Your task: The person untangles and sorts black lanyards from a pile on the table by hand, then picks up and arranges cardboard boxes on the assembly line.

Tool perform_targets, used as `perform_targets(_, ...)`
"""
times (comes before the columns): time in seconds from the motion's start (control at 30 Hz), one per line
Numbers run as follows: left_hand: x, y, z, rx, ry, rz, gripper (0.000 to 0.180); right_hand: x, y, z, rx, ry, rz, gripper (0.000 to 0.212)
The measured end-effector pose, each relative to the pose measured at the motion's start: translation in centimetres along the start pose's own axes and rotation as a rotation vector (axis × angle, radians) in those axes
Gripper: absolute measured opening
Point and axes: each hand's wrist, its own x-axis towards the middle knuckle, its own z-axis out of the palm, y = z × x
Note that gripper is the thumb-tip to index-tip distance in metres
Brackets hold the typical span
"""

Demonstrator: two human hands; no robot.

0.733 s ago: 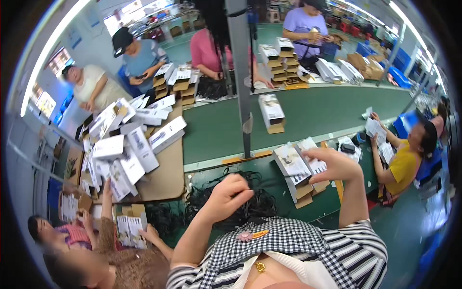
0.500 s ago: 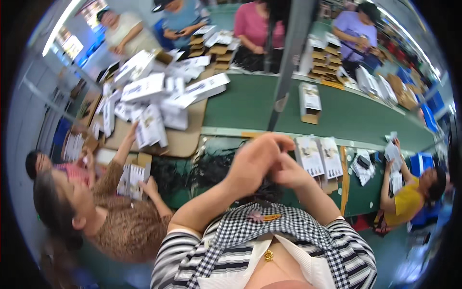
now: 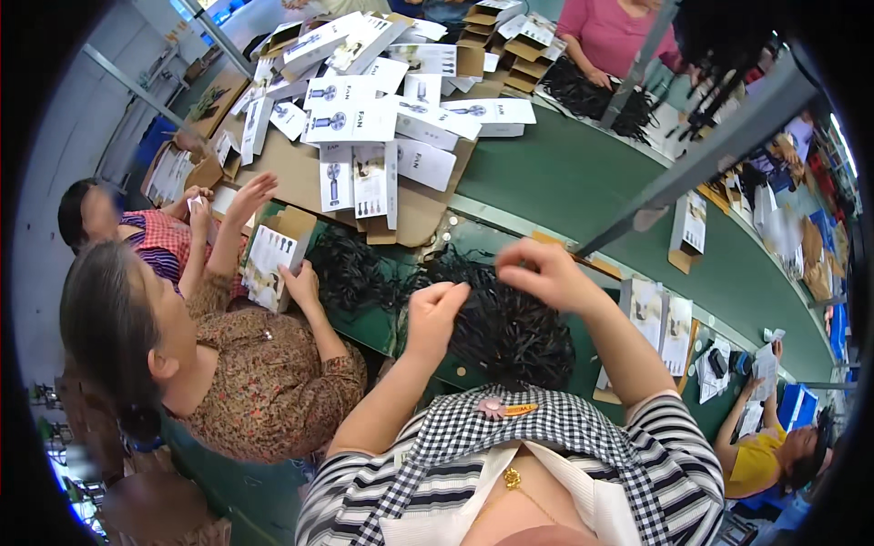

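My left hand point(image 3: 434, 318) is raised over the table with its fingers pinched together; whatever lies between the fingertips is too small to make out. To its right and slightly farther away hangs my right hand point(image 3: 549, 276), fingers curled toward the thumb, and their contents are hidden too. The two hands are a short way apart. Beneath and between them spreads a heap of thin black cords point(image 3: 514, 337), close to my chest. A second black cord pile point(image 3: 350, 273) lies left of it on the green tabletop.
At left a co-worker point(image 3: 246, 391) holds a white printed carton point(image 3: 269, 264). Many white cartons point(image 3: 350, 118) are stacked on cardboard beyond. Two flat cartons point(image 3: 660, 323) lie to my right. A slanted metal post point(image 3: 701, 150) crosses the far right. More co-workers surround the tables.
My hands were together and are now apart, the left one lower. The view has swung left, bringing the cord heap into sight. The left co-worker's raised hand has come off the carton pile.
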Motion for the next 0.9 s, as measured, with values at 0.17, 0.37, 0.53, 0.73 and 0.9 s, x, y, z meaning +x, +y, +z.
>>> perform_targets(0.17,2.7,-1.6,-3.7,-0.355,0.051,0.084,0.018,13.5,15.2,-0.5,-0.719,0.396,0.156,0.056)
perform_targets(0.37,4.1,-4.2,-7.7,-1.013,0.006,-0.309,0.007,25.7,20.6,0.4,-1.04,0.399,0.268,0.035)
perform_targets(0.53,6.0,-1.8,-7.0,-0.926,-0.008,-0.379,0.012,23.2,20.5,-3.0,-1.148,0.439,-0.05,0.011)
perform_targets(0.73,7.7,5.4,1.6,-1.087,-0.538,-0.286,0.03,4.7,9.0,-4.8,-0.429,0.579,0.151,0.018)
perform_targets(0.9,4.6,5.4,11.7,-0.809,-0.798,-0.201,0.025,-8.6,4.0,-3.2,-0.142,0.609,0.454,0.026)
